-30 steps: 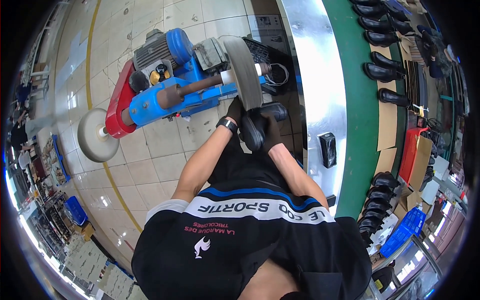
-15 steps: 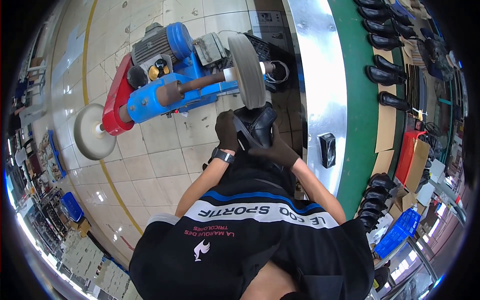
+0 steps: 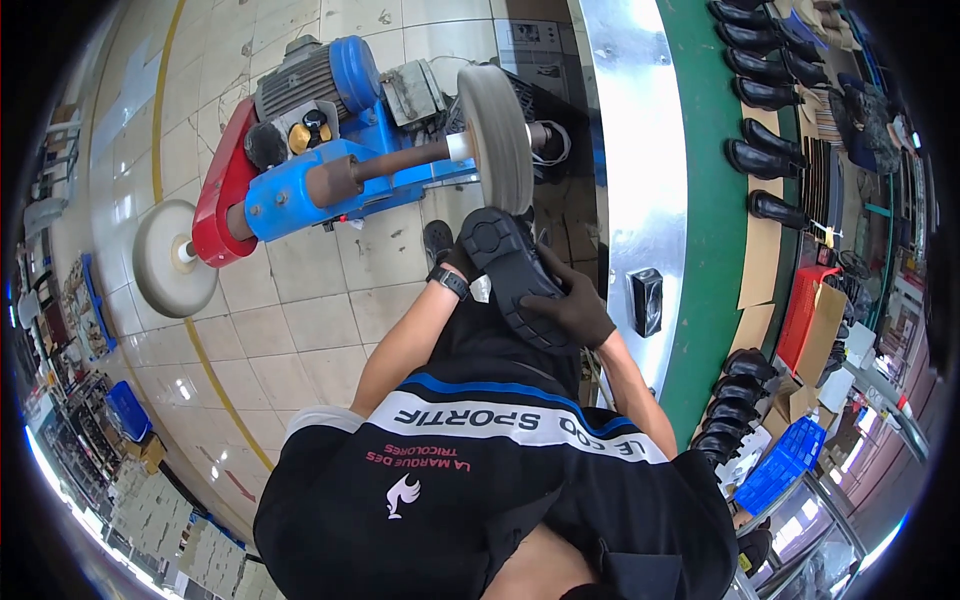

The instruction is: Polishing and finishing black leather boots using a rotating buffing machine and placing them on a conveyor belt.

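Observation:
A black shoe [image 3: 512, 275] is turned so that its dark treaded sole faces up toward me. Its far end is right at the lower rim of the grey buffing wheel [image 3: 497, 140]; whether they touch I cannot tell. My right hand [image 3: 580, 308], in a dark brown glove, is closed on the shoe's right side, thumb across the sole. At the left side my gloved left hand [image 3: 460, 261] holds the shoe, its fingers mostly hidden behind it. A watch [image 3: 449, 282] is on my left wrist.
The wheel's blue machine [image 3: 300, 195] carries a motor [image 3: 318, 80], a red guard [image 3: 222, 185] and a second pale wheel [image 3: 175, 258]. To the right runs a metal ledge [image 3: 645, 150] bearing a small black block [image 3: 646, 302]. Beyond, black shoes [image 3: 765, 94] line a green surface [image 3: 712, 200].
The shoe has turned over, so its sole now faces up. My right hand has shifted lower and to its right side; my left hand is now mostly behind the shoe.

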`<state>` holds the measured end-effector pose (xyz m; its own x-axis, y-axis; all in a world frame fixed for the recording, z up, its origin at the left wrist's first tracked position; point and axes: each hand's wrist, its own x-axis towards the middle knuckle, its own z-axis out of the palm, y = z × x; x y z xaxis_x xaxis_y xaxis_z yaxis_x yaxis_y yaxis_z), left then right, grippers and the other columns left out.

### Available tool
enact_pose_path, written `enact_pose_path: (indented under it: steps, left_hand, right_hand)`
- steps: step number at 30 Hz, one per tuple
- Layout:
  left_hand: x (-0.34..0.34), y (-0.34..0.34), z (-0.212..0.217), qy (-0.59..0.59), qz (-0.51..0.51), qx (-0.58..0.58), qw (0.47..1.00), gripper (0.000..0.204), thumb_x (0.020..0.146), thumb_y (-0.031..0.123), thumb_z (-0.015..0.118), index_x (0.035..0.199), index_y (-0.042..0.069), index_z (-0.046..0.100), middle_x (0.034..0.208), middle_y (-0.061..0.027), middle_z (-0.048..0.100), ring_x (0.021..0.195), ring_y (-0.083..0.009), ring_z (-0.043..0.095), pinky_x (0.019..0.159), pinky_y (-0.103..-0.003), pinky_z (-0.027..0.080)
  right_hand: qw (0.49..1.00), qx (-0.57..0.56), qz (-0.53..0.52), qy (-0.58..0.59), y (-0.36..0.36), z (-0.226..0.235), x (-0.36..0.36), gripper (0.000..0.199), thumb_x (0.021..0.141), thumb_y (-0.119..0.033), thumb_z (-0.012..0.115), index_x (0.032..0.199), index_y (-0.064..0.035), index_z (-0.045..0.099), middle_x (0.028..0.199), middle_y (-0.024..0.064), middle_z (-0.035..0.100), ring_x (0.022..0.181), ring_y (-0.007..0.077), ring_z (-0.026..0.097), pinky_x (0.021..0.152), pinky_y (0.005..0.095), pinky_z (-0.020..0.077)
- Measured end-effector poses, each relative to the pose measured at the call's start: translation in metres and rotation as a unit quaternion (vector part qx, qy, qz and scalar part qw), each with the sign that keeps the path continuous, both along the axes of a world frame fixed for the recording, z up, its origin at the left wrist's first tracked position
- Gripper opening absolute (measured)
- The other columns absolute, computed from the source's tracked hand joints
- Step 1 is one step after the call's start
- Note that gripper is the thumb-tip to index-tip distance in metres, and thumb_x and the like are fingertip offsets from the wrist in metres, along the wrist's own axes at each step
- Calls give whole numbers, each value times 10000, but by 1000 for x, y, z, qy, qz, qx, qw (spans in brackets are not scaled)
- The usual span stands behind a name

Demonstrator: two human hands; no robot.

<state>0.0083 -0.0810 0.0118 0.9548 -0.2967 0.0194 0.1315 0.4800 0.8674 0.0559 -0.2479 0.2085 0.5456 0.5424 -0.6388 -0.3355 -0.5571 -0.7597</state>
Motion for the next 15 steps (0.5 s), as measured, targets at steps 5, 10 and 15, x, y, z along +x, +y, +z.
enact_pose_path:
  steps: [5,10,15]
  left_hand:
    - [4,-11,14,139,154,375,904,372,816,149,507,1150,5,431,1049,-121,568,976,-232,544,851,-334,434]
    - [-10,-8,-65,217,258,54,940,267,789,132,527,1036,31,521,900,-133,613,868,-256,582,750,-339,471]
    - [10,20,53,273,97,-145,946,490,900,402,342,1102,-21,483,908,-94,620,845,-189,581,812,-326,447]
  right_hand:
    - [985,97,-122,77,-14,-4,-8,708,707,-139,652,1314,-20,306,1176,143,500,953,203,555,847,269,417]
    - [858,201,-305,360,-30,-17,-23,589,778,-249,582,1259,5,356,1085,186,535,874,269,584,741,338,487]
    - [751,346,-321,462,-29,-22,-27,511,839,-334,490,1190,28,406,1041,196,550,849,299,589,695,381,509]
